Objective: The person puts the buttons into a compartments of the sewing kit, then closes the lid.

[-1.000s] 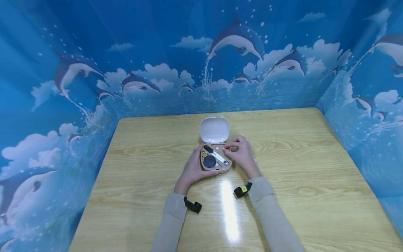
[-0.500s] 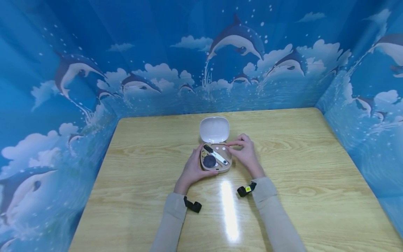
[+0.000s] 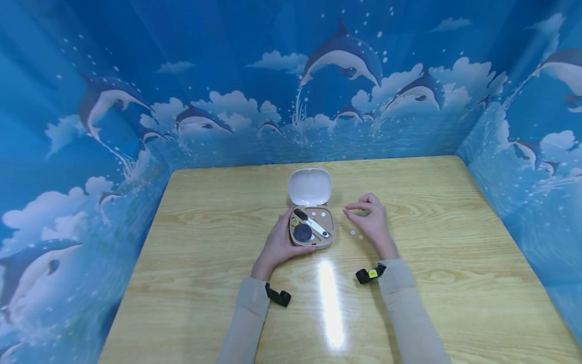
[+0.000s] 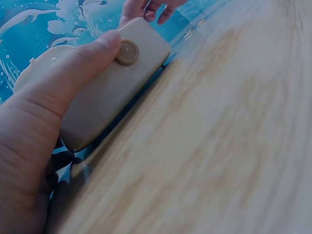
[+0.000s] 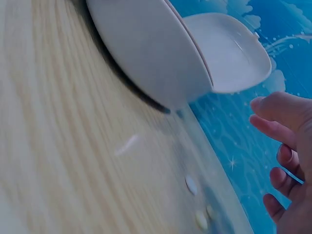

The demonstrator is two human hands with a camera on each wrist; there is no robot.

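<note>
Beige case [image 3: 325, 223]: L hand [image 3: 280, 243] grip round L edge; R hand [image 3: 375, 222] grip slack, clear of R edge.

Wood-grain table [image 3: 218, 217]; on it, open case [image 3: 310, 188], small pale discs [image 3: 353, 232] rightward.

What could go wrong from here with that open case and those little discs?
The right hand is close to the small discs loose on the table, so it might brush them away. Only the left hand grips the case; if it tilts, the dark round item could slide out. The open lid might swing shut if bumped.
</note>
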